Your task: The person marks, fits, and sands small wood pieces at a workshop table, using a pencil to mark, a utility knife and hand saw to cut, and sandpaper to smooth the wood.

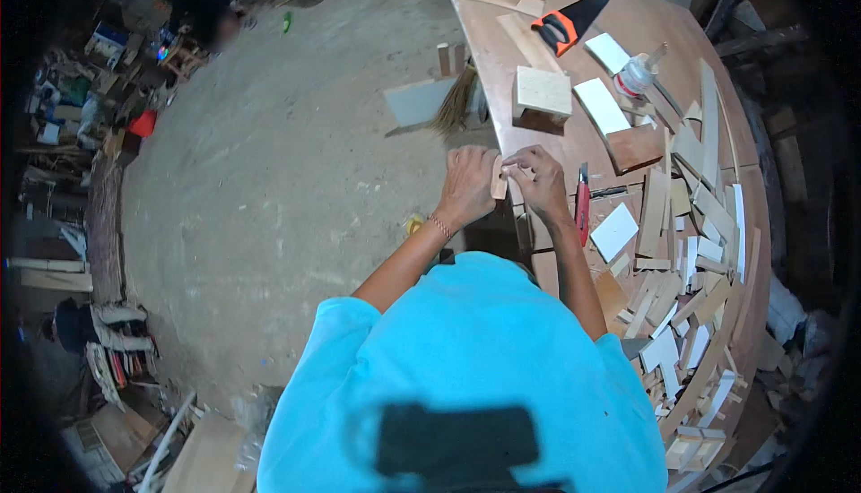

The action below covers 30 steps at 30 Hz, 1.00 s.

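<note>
Close in front of my body, at the table's left edge, my left hand [467, 186] is closed on a small flat wooden piece [499, 177]. My right hand [542, 185] meets it from the other side, thumb and fingers pinched together against the piece. Whatever lies between those right fingertips is too small to make out. A red utility knife [583, 206] rests on the table just right of my right hand, beside a thin black tool [610, 192]. Beyond my hands stands a boxy pale wooden block [543, 91].
The wooden table [619, 31] curves along the right, with a black-bladed orange handsaw [560, 31], a jar [633, 75] holding a brush, and many wood offcuts [664, 350]. A straw broom [456, 103] is beside its left edge. Across the concrete floor [269, 179], a person [204, 18] is far left.
</note>
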Tool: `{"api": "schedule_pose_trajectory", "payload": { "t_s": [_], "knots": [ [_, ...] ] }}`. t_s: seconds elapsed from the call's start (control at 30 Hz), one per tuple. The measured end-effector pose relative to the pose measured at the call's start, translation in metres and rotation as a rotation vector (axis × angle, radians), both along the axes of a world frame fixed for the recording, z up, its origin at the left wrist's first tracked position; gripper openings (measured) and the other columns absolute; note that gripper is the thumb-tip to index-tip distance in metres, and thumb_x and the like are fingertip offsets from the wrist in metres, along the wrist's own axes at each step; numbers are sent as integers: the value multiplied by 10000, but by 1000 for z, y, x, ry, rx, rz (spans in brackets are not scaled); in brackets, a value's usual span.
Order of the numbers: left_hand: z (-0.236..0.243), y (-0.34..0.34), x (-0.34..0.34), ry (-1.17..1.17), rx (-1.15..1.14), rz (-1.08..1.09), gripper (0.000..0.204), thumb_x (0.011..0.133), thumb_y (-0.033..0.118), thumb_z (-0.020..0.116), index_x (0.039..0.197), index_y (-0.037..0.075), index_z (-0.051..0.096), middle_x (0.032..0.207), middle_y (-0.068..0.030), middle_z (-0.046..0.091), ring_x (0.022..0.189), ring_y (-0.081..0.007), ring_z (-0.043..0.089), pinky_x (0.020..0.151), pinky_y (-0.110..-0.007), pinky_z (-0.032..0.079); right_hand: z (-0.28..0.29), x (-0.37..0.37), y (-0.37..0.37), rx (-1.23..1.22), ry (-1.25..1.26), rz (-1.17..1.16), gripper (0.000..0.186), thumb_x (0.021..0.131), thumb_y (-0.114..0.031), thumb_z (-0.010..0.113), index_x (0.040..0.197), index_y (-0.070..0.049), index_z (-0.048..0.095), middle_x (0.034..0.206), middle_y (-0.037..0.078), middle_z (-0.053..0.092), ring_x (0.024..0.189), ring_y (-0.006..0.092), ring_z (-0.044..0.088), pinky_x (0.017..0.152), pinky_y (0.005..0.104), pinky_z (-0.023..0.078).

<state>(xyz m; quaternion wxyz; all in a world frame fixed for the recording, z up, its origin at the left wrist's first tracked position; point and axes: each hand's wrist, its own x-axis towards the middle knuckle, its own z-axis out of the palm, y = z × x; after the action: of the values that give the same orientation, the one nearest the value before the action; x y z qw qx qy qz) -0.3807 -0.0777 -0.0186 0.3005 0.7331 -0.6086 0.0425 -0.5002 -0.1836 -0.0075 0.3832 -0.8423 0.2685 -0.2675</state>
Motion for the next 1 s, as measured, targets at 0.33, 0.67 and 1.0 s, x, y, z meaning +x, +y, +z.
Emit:
{"api": "schedule_pose_trajectory", "payload": {
  "t_s": [0.33,0.67,1.0],
  "knots": [
    [-18,12,1,34,3,52,577,503,87,661,1041,19,463,963,-125,481,936,-287,441,811,-403,307,-13,19,24,-259,100,62,102,744,-112,557,735,-14,532,747,133,527,746,302,505,668,388,407],
    [-12,13,12,56,35,139,532,568,128,661,1045,5,461,982,-126,469,968,-278,421,830,-405,284,-5,13,31,-206,-30,168,102,739,-118,566,723,-23,533,741,105,523,742,276,505,669,359,411],
    [-22,10,6,211,11,117,470,574,83,639,1020,29,500,936,-123,517,948,-291,461,865,-431,288,-22,9,36,-27,-66,61,107,759,-119,545,741,-16,522,726,126,517,716,300,498,658,370,406]
  ]
}}
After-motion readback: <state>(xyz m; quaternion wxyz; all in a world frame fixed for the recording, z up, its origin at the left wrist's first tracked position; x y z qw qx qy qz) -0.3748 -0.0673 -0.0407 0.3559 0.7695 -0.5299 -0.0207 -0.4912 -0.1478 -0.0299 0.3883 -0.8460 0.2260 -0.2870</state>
